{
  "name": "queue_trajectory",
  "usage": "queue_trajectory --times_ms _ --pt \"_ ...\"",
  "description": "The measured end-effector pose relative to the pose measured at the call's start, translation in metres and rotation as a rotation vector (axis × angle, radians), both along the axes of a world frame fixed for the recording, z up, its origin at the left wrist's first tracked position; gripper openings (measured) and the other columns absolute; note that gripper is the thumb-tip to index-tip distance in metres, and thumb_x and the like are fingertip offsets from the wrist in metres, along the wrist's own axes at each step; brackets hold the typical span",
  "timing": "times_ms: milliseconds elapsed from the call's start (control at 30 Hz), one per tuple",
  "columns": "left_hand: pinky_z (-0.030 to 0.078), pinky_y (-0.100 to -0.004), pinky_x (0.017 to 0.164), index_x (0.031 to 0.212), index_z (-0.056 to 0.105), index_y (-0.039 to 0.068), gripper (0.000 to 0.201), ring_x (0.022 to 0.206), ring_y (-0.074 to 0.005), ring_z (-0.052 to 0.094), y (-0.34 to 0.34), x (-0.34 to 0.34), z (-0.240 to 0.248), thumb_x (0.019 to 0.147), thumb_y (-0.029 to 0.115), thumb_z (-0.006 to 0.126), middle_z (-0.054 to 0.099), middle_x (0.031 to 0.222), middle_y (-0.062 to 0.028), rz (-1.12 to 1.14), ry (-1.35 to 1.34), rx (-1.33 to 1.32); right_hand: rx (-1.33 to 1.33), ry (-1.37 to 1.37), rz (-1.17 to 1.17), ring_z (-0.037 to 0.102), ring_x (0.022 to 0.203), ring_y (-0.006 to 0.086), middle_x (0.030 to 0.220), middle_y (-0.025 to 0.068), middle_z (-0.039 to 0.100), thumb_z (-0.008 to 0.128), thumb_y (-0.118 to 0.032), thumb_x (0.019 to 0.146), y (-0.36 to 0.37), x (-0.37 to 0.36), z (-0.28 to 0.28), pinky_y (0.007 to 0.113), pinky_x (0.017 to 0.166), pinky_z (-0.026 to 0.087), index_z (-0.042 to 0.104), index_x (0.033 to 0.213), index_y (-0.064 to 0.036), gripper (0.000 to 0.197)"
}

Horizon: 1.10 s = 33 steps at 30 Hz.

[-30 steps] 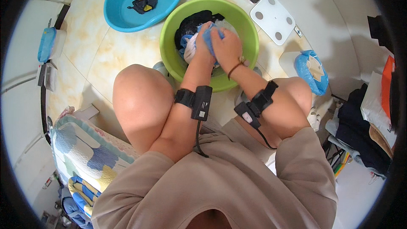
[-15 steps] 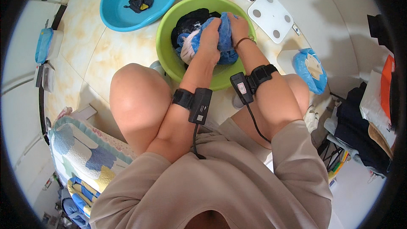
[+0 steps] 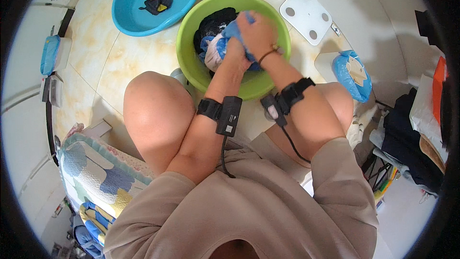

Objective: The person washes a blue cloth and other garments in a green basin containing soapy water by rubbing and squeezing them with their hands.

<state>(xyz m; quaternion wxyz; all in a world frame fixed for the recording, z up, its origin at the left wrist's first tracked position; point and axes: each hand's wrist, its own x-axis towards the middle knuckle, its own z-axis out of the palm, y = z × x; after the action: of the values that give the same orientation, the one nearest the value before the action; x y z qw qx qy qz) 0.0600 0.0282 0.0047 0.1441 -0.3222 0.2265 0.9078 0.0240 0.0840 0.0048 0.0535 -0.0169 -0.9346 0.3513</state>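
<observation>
Over the green basin (image 3: 188, 69), both of my hands grip a wet-looking blue cloth (image 3: 232, 30). My left hand (image 3: 236, 53) is closed round its nearer part. My right hand (image 3: 259, 34), a little blurred and wearing a thin bracelet, is wrapped over the upper part, pressed close against the left. Most of the cloth between the palms is hidden. A pale pink-and-white portion of fabric (image 3: 212, 60) hangs beside my left hand; I cannot tell whether it belongs to the blue cloth. Black fabric (image 3: 211, 25) with whitish suds lies in the basin behind.
At the upper left stands a blue basin (image 3: 125, 19) holding a small black-and-yellow cloth item (image 3: 158, 2). A white scale (image 3: 305, 17) lies right of the green basin, with a blue-lined bin (image 3: 352, 76) nearer. A quilted cover (image 3: 98, 172) is at lower left.
My right hand has rolled over to the left, its back now covering more of the blue cloth. The cloth looks more bunched between both hands. My left hand stays in nearly the same place.
</observation>
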Motion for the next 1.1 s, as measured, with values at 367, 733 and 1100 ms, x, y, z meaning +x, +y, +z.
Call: queue_trajectory --times_ms 367,733,1100 --pt "0.045 -0.0298 0.055 0.085 0.057 0.008 0.017 0.066 -0.0169 0.053 -0.019 -0.027 -0.029 0.085 0.025 0.055 0.055 0.072 -0.0032 0.124 0.117 0.018 -0.256 -0.209 -0.210 0.056 0.082 0.0398 0.088 0.0235 0.060 0.048 -0.035 0.081 -0.004 0.041 -0.021 0.044 0.072 0.044 0.064 0.084 -0.0010 0.037" --pt "0.045 -0.0286 0.059 0.078 0.054 0.008 0.026 0.062 -0.0173 0.052 -0.002 -0.011 -0.021 0.083 0.034 0.057 0.055 0.069 -0.0039 -0.042 0.110 0.048 0.072 0.237 0.253 0.056 0.071 0.0321 0.072 0.0128 0.059 0.059 -0.031 0.075 0.003 0.014 0.040 0.041 0.062 0.045 0.061 0.071 -0.0060 0.025" --pt "0.045 -0.0330 0.063 0.078 0.050 0.010 0.043 0.063 -0.0184 0.050 -0.042 -0.017 -0.072 0.085 0.052 0.048 0.053 0.072 -0.0069 -0.155 0.150 0.651 -0.189 0.287 0.527 0.057 0.066 0.0314 0.067 0.0122 0.058 0.059 -0.020 0.074 -0.012 0.052 0.033 0.037 0.074 0.047 0.061 0.069 -0.0064 0.014"
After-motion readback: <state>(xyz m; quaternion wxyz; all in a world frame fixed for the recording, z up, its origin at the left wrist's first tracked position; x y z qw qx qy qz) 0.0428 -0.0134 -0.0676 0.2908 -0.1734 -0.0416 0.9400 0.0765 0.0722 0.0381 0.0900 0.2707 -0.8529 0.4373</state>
